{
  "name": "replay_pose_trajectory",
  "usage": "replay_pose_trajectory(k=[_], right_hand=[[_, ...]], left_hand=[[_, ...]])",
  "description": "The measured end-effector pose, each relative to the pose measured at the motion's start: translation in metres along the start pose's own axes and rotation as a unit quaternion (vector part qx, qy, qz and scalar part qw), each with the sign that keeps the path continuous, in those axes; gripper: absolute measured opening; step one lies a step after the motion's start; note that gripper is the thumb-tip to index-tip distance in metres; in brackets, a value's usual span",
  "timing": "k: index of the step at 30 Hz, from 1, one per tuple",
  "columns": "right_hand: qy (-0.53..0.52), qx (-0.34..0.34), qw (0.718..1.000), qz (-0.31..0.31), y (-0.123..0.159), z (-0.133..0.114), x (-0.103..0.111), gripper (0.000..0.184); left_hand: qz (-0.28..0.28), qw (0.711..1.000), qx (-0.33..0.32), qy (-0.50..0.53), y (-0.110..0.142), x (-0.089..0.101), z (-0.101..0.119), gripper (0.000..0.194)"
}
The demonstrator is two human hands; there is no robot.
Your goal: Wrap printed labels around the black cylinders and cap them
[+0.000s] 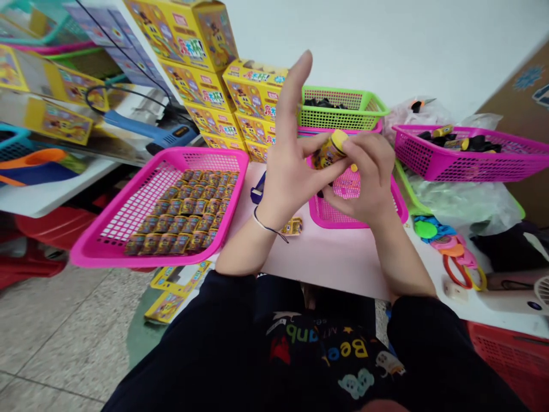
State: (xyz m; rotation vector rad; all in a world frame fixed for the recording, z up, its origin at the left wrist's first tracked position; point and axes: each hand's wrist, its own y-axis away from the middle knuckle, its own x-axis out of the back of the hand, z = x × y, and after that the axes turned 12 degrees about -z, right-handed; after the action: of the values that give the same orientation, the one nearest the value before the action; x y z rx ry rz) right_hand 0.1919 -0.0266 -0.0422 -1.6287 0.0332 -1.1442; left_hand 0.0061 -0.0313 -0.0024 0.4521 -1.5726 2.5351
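A small yellow-and-brown patterned canister with a yellow end (329, 151) is held between my two hands over the table. My left hand (288, 157) grips its lower side with a finger and thumb, while another digit points up. The fingers of my right hand (364, 171) are closed on its yellow end. Just beneath the hands lies a pink basket (358, 220), partly hidden. On the table by my left wrist are printed yellow labels (294, 226) and a dark blue object (257, 193), mostly covered by that hand.
Left, a pink basket (92, 252) holds rows of similar canisters (184, 212). Yellow printed boxes (201, 86) are stacked behind. A green basket (343, 119) and a magenta basket (463, 160) hold black pieces. A blue glue gun (150, 131) lies far left, a white fan (532, 294) right.
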Motion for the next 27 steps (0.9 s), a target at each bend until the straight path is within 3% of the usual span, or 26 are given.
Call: replay_pose_trajectory(k=[5, 9, 11, 12, 14, 16, 18, 21, 24, 27], right_hand=[[-0.028, -0.009, 0.998, 0.051, 0.003, -0.005, -0.002, 0.068], [-0.02, -0.017, 0.999, 0.042, 0.001, -0.014, 0.002, 0.06], [0.002, -0.033, 0.999, 0.032, 0.001, -0.018, 0.001, 0.056], [0.012, -0.033, 0.999, 0.036, 0.001, -0.02, 0.0, 0.056], [0.017, -0.025, 0.998, 0.061, 0.002, -0.021, -0.003, 0.058], [0.003, -0.035, 0.997, 0.067, 0.002, -0.02, -0.006, 0.054], [-0.023, -0.077, 0.996, 0.038, 0.002, -0.019, -0.01, 0.043], [-0.059, -0.126, 0.99, -0.011, 0.0, -0.018, -0.011, 0.035], [-0.075, -0.12, 0.99, -0.013, -0.002, -0.018, -0.006, 0.039], [-0.087, -0.111, 0.99, -0.021, -0.004, -0.018, 0.005, 0.045]], left_hand=[[-0.018, 0.983, 0.018, 0.181, 0.005, -0.018, -0.016, 0.076], [-0.174, 0.937, 0.053, 0.298, 0.008, -0.024, -0.025, 0.064], [-0.255, 0.91, 0.105, 0.309, 0.009, -0.022, -0.025, 0.061], [-0.27, 0.906, 0.133, 0.299, 0.008, -0.02, -0.023, 0.059], [-0.247, 0.922, 0.171, 0.243, 0.008, -0.018, -0.017, 0.058], [-0.189, 0.951, 0.183, 0.163, 0.009, -0.019, -0.013, 0.06], [-0.135, 0.969, 0.174, 0.109, 0.009, -0.023, -0.01, 0.064], [-0.088, 0.979, 0.151, 0.109, 0.009, -0.029, -0.006, 0.061], [-0.097, 0.974, 0.13, 0.158, 0.008, -0.028, -0.002, 0.054], [-0.147, 0.966, 0.122, 0.176, 0.008, -0.018, 0.001, 0.059]])
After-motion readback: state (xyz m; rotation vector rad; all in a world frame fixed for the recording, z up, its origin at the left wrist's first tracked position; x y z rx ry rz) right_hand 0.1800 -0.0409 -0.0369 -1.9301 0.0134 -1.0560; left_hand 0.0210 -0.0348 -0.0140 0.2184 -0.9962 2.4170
